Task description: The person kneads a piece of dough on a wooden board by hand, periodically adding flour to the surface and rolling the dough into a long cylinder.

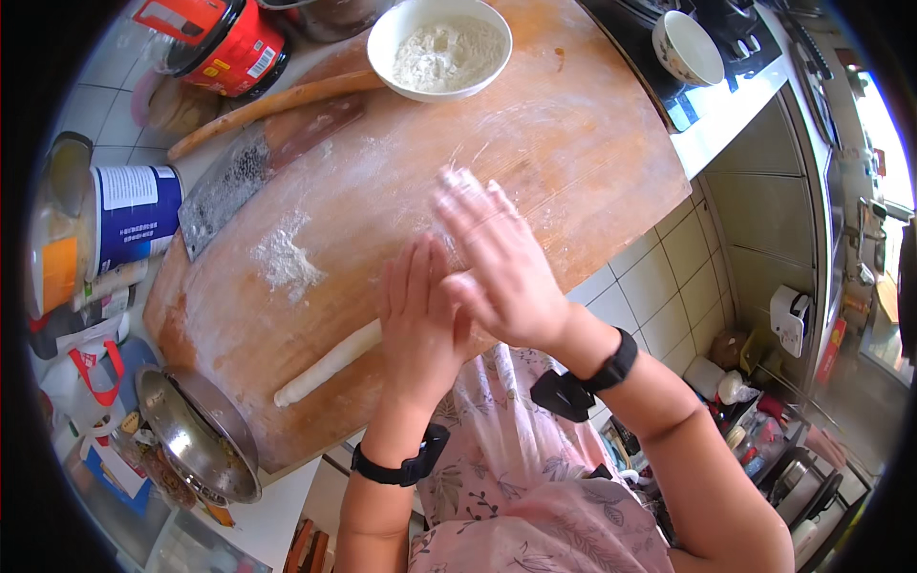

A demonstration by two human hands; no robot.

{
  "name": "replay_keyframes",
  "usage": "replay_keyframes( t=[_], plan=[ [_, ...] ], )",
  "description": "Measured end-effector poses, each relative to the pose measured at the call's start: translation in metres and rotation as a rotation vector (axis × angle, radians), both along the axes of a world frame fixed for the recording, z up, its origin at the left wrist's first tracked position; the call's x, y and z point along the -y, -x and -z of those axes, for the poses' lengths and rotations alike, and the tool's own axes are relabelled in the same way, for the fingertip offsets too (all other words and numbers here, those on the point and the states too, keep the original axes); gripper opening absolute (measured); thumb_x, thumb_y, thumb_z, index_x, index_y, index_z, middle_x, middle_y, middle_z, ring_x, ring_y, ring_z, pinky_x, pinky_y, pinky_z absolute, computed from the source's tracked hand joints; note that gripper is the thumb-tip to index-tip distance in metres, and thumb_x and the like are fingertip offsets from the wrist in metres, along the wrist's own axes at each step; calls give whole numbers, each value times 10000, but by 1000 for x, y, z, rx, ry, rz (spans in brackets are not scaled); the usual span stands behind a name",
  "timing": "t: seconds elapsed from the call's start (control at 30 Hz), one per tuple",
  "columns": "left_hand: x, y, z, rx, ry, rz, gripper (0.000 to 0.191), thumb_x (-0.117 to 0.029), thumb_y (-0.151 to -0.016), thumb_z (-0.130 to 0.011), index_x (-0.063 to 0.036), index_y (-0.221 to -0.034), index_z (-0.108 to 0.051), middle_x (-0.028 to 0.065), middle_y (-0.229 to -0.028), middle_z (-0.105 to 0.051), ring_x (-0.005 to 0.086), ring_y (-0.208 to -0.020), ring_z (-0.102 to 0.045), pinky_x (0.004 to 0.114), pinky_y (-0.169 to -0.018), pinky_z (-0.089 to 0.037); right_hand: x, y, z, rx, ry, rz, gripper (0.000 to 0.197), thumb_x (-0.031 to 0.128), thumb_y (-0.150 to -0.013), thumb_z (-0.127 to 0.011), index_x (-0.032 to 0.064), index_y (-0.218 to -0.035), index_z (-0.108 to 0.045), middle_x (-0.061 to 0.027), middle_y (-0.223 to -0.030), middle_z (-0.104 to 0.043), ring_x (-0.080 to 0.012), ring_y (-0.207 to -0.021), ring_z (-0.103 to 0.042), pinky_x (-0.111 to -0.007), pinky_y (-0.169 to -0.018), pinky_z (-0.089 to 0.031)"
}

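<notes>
Above the near edge of a floured wooden board (573,165), my left hand (423,315) and my right hand (501,265) are close together, fingers extended. The right hand is blurred, with flour on its fingertips; both appear to hold nothing. A rope of dough (329,364) lies on the board, its right end hidden behind my left hand. Left of my hands is a small heap of flour (289,261). At the far edge stands a white bowl of flour (440,89). A cleaver (229,186) lies flat at the board's left, beside a wooden rolling pin (279,106).
A metal bowl (208,437) stands at the lower left. A blue tub (136,215) and a red container (233,57) are beyond the board's left side. At the upper right, a patterned bowl (688,49) sits on a black stovetop (637,54).
</notes>
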State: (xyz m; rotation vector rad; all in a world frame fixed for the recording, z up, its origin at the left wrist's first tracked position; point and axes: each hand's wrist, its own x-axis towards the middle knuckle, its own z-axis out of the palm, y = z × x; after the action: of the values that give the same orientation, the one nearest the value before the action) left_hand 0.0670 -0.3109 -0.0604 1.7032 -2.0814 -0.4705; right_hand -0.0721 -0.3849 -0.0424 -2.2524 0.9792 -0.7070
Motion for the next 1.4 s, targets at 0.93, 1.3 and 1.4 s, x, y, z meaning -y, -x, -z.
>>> replay_keyframes(
  t=[0.93, 1.3, 1.4],
  plan=[
    [-118, -131, 1, 247, -256, -378, 687, -345, -933, -446, 60, -1436, -213, 241, -1508, -190, 354, -1414, -164, 481, -1152, -76, -33, -50, 17, -585, 150, -197, 617, 377, -900, -458, 30, -1402, -366, -215, -1435, -358, -320, -1385, -272, -522, -1135, -74],
    [-89, -143, 5, 233, -210, -473, 694, -305, -928, -417, 93, -1432, -156, 268, -1508, -148, 372, -1423, -93, 487, -1156, -24, -9, -59, 26, -540, 197, -121, 695, 485, -901, -423, 49, -1432, -320, -226, -1448, -335, -352, -1371, -283, -564, -1112, -95],
    [-53, -177, 9, 383, -98, -470, 688, -359, -943, -404, 43, -1451, -173, 243, -1518, -146, 348, -1426, -108, 487, -1159, -25, 26, -81, 26, -625, 291, -81, 744, 510, -923, -347, 6, -1455, -221, -244, -1494, -229, -369, -1405, -189, -557, -1118, -68]
  ],
)
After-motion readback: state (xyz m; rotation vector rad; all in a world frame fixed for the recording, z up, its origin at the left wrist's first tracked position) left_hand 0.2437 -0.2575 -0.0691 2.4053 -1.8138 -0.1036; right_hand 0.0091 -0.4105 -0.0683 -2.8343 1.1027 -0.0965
